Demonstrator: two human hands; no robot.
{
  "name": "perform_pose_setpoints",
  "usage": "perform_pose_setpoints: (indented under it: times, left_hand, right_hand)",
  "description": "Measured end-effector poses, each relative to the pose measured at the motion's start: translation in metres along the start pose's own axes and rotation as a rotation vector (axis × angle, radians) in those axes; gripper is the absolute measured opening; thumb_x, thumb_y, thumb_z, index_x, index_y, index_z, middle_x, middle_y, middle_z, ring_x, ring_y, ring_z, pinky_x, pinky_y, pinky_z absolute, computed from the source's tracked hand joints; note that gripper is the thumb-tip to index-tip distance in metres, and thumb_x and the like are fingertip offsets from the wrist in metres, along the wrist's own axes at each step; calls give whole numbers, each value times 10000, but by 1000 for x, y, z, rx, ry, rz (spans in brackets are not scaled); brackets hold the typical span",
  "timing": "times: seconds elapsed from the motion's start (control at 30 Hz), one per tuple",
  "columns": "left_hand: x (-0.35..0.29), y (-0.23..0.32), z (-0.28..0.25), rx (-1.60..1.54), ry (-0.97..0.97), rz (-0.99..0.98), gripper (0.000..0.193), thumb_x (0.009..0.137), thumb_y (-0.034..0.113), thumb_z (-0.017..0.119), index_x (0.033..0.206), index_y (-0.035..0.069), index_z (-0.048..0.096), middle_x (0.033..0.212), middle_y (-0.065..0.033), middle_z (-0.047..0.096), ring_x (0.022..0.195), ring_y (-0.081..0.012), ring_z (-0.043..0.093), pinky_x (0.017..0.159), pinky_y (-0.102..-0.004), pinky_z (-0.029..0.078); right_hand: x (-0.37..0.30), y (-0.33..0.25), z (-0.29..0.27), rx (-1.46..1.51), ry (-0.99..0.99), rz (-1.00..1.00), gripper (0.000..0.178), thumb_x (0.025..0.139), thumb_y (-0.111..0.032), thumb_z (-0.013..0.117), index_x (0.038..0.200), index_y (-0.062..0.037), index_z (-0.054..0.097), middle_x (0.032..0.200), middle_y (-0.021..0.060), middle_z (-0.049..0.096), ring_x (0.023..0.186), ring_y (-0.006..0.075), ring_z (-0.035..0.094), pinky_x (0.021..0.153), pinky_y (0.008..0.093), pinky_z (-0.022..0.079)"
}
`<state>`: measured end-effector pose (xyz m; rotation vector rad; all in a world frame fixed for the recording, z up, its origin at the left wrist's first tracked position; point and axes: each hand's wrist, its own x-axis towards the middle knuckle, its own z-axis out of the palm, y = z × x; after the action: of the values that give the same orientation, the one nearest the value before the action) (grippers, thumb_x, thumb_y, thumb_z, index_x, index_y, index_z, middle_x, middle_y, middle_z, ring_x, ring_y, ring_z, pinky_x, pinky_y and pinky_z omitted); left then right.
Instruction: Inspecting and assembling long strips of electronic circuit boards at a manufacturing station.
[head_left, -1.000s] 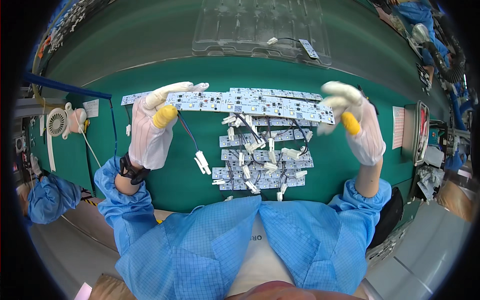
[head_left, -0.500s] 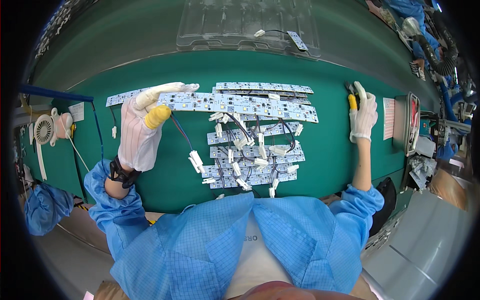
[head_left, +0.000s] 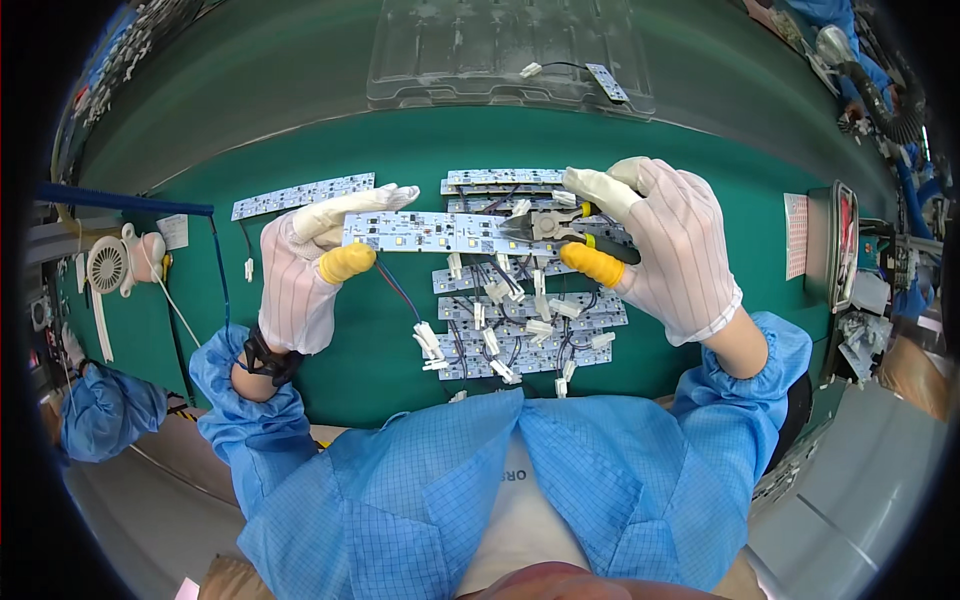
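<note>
A long white LED circuit board [head_left: 430,232] spans from left to right in front of me. My left hand [head_left: 305,265], in a white striped glove with a yellow thumb cover, grips its left end between thumb and fingers. In my gloved right hand [head_left: 672,245] is a pair of pliers [head_left: 546,226], its jaws lying over the board's right part. Wires with white connectors [head_left: 428,342] dangle from the board's left part. Under and nearer than it, several more LED boards [head_left: 480,352] lie in rows with wires and connectors on top. My right fingers hide the board's right end.
A single LED board [head_left: 300,197] lies at the left. A clear plastic tray [head_left: 500,90] with a small wired board [head_left: 606,83] is at the back. A small fan [head_left: 112,265] stands left, a metal box [head_left: 828,245] right. Another person's blue sleeve [head_left: 110,415] shows at far left.
My right hand has come in from the right side of the table with the pliers, up to the held board. My left hand still holds the board's left end.
</note>
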<state>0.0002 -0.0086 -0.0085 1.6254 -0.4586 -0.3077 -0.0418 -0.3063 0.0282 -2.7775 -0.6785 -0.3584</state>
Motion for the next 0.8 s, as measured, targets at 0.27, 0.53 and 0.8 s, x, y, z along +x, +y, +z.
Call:
perform_pose_setpoints:
  times: [0.27,0.53,0.8]
  left_hand:
    - [2,1,1,-49,-10,-137,609,777,439,700,1133,-42,590,1135,-206,619,1068,-256,598,955,-371,440]
    - [-1,-4,0,47,-13,56,467,876,338,610,1155,-36,587,1054,-111,677,934,-126,643,840,-262,500]
    - [4,8,-7,-22,-6,-51,627,811,517,622,1117,-30,602,1102,-166,644,1013,-215,626,893,-326,490]
  right_hand:
    - [-6,3,-1,-7,-98,5,502,708,-387,726,1118,-116,626,956,82,592,859,254,578,742,366,436]
    - [-8,38,0,-18,-55,381,295,789,-239,679,1045,-114,602,944,99,599,846,286,596,716,338,468]
    - [-102,126,39,-673,-211,678,539,776,-180,682,1271,-144,471,1130,91,537,1012,283,542,837,361,443]
